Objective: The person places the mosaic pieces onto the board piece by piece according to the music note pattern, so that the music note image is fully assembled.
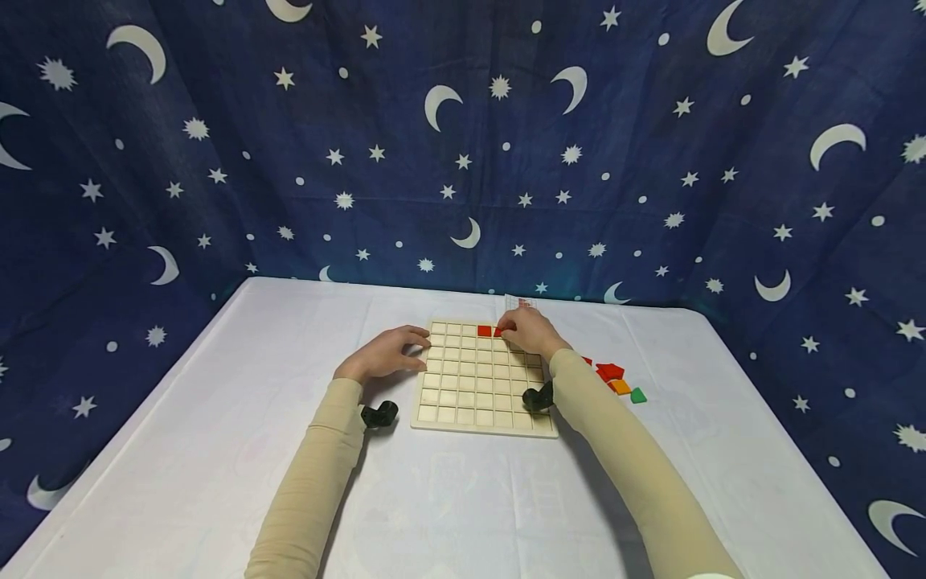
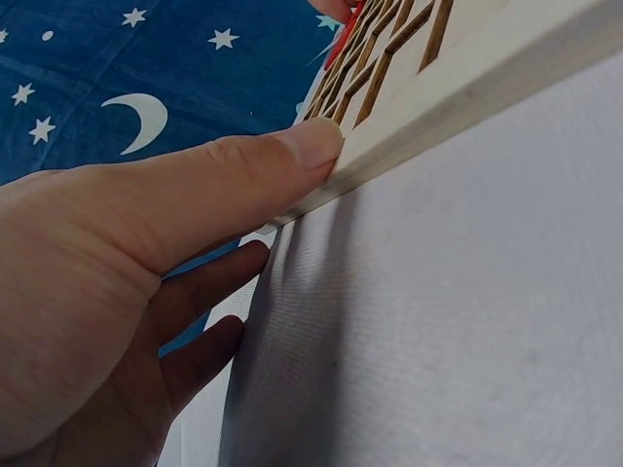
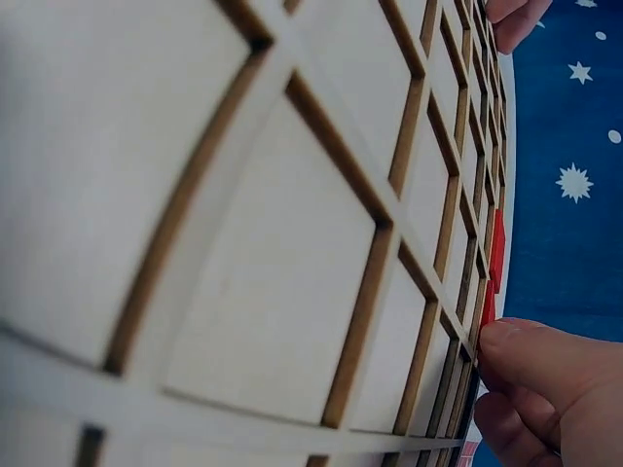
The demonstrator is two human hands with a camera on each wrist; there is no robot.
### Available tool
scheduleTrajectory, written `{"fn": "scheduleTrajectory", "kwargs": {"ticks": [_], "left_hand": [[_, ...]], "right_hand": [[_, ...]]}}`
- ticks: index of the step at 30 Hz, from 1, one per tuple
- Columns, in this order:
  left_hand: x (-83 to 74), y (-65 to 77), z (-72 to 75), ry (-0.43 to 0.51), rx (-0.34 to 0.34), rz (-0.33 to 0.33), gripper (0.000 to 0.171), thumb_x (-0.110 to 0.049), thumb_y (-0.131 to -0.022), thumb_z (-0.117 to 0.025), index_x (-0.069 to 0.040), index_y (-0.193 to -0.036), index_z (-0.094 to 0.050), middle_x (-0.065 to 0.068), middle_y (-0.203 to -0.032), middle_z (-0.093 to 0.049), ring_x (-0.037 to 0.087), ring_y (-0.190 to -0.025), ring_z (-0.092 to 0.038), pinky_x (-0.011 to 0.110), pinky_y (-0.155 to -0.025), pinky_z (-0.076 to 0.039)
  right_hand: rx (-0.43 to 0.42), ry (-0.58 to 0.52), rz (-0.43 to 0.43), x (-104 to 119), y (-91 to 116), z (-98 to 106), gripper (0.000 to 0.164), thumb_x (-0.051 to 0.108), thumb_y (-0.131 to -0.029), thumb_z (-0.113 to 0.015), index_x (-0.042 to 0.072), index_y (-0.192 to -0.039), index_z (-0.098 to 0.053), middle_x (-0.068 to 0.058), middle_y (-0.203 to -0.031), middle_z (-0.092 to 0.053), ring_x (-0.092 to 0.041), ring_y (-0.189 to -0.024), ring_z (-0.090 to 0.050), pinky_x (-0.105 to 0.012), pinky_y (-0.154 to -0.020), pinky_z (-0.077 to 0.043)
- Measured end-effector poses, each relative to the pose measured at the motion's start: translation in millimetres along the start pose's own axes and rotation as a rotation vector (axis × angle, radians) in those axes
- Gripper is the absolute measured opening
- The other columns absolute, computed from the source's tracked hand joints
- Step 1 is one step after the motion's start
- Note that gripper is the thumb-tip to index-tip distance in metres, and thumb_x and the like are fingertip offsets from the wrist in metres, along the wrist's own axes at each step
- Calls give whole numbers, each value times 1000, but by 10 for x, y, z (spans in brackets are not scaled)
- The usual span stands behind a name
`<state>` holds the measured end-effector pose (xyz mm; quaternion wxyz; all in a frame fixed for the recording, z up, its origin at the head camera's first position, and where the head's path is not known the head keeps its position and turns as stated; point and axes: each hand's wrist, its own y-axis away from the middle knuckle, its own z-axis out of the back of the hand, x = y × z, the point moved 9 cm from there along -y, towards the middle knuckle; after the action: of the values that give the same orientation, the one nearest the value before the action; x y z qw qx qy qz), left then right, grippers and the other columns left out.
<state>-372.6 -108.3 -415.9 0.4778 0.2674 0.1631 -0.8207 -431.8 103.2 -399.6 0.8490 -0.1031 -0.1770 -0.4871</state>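
A wooden grid board (image 1: 457,400) with square recesses lies on the white table. One red square tile (image 1: 484,330) sits in its far row. Just right of that tile, my right hand (image 1: 531,331) pinches a second red tile (image 3: 489,304) over the same row, thumb and fingertips at its edge. My left hand (image 1: 385,355) is at the board's left side, its thumb (image 2: 316,143) resting on the rim. The other left fingers extend loosely beside the board, partly hidden behind the thumb in the left wrist view.
Right of the board, partly hidden by my right sleeve, lie several red pieces (image 1: 611,371), an orange piece (image 1: 620,387) and a green piece (image 1: 638,396). A printed sheet (image 1: 519,302) lies behind the board. A dark blue star-and-moon cloth (image 1: 405,225) hangs around the table.
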Motion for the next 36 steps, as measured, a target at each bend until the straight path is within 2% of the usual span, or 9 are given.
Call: {"fn": "scheduleTrajectory", "kwargs": {"ticks": [16, 18, 23, 24, 27, 36], "left_hand": [[6, 7, 0, 15, 2, 13, 46, -19, -86, -76, -1, -126, -64, 14, -145, -48, 33, -139, -37, 45, -115, -30], [12, 5, -2, 14, 2, 13, 46, -19, -86, -76, -1, -126, -64, 14, -145, -48, 33, -139, -37, 45, -115, -30], [18, -8, -8, 9, 0, 5, 46, -20, -86, -76, -1, -126, -64, 14, -145, -48, 33, -138, -38, 45, -115, -30], [17, -11, -9, 9, 0, 3, 46, -20, -86, -76, -1, -126, -64, 14, -145, -48, 33, -138, -38, 45, -115, -30], [13, -15, -13, 7, 0, 2, 46, -20, -86, -76, -1, -126, -64, 14, -145, -48, 33, -138, -38, 45, -115, -30], [2, -3, -6, 3, -3, 11, 46, -20, -86, -76, -1, -126, -64, 14, -145, -48, 33, -138, -38, 46, -115, -30]], "right_hand": [[7, -57, -35, 18, -40, -42, 20, 8, -95, -62, 2, -112, -70, -11, -107, -70, -26, -101, -64, -42, -93, -52], [-9, -56, -3, 20, -50, -37, 18, 10, -94, -63, 3, -109, -71, -9, -102, -71, -24, -96, -65, -39, -89, -53], [-17, -71, -14, -19, -50, -31, 20, 12, -95, -63, 2, -111, -70, -10, -104, -70, -25, -97, -65, -42, -91, -52], [-9, -79, -44, -37, -34, -28, 22, 12, -96, -62, 2, -114, -69, -11, -107, -69, -26, -101, -64, -44, -95, -50], [-25, -72, -73, -90, 22, 9, 25, 12, -97, -60, 1, -118, -67, -13, -110, -68, -28, -103, -63, -45, -96, -50], [-38, -34, -123, -340, 285, 200, 29, 16, -98, -60, -1, -120, -66, -16, -111, -66, -30, -101, -62, -46, -89, -52]]}}
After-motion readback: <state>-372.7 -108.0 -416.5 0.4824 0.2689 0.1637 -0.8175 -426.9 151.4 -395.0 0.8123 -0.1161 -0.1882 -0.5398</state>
